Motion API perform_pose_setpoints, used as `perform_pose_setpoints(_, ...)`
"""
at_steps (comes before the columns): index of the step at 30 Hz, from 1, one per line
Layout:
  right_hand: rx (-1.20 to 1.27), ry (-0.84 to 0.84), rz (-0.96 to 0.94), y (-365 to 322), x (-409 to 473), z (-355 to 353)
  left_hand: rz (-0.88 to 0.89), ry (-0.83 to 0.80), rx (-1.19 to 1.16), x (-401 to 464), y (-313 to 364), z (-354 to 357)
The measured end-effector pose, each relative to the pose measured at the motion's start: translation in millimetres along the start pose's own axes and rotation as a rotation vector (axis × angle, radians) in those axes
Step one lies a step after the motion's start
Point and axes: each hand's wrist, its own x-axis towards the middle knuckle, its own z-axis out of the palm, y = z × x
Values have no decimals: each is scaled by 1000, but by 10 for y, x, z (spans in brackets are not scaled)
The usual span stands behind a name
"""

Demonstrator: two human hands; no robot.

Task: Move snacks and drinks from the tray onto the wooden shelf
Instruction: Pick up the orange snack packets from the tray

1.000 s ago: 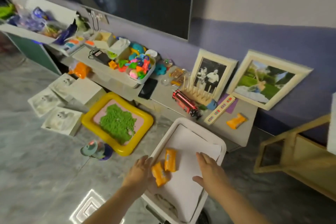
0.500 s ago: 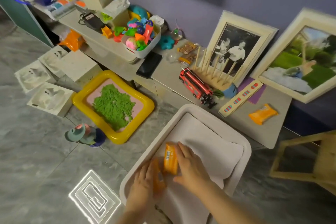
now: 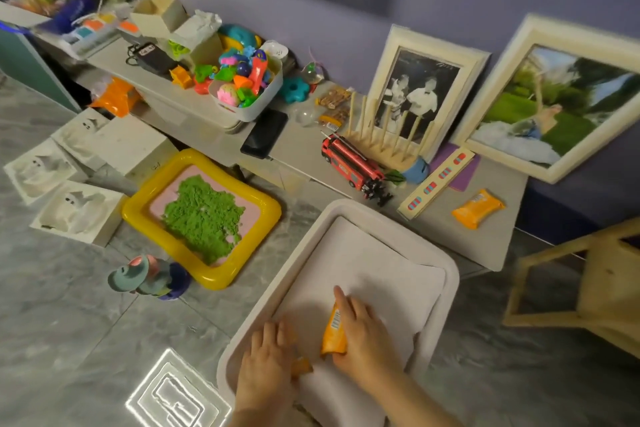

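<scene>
Head view, looking down. At 6 o'clock, white tray [image 3: 450, 274] lined with pale cloth [image 3: 374, 263]. Inside it, both hands low in frame. Right hand [image 3: 363, 333] at 5 o'clock, fingers [image 3: 341, 298] curled round an orange snack packet [image 3: 334, 331], barcode side showing, packet lying lengthwise under the palm edge. Left hand [image 3: 266, 364] just beside, toward 7 o'clock, fingers [image 3: 270, 336] bent down over a second orange packet [image 3: 300, 365], mostly hidden beneath; whether pinched or only covered, cannot tell. Both packets touching the cloth.

Toward 3 o'clock from the tray, a third orange packet [image 3: 477, 209] lying flat on the grey surface [image 3: 485, 246], well apart from the hands. At far 3 o'clock, pale wooden shelf frame [image 3: 588, 281], partly cut off by the edge.

On the surface toward 12 o'clock: red toy bus [image 3: 351, 163], wooden peg rack [image 3: 388, 139], two framed pictures [image 3: 429, 80] [image 3: 554, 100] leaning on the purple wall, black phone [image 3: 265, 133], white bin of colourful toys [image 3: 252, 87].

On the floor at 9 o'clock: yellow inflatable tray [image 3: 145, 208] holding green sand [image 3: 202, 215], white boxes [image 3: 76, 211] beside it, small toy figure [image 3: 149, 277] near the yellow rim.
</scene>
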Motion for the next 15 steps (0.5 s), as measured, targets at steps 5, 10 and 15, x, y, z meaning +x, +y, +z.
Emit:
perform_pose_setpoints(5,186,245,158,-94,-572,-683,-81,67,-224,23,527,-729)
perform_pose_setpoints(10,307,542,309,-105,-1336,-1606,-86,154,-483,-11,1507,-1710)
perform_pose_setpoints(15,303,832,492,182,-2206,-2456,75,117,-680,-260,2604,-2461)
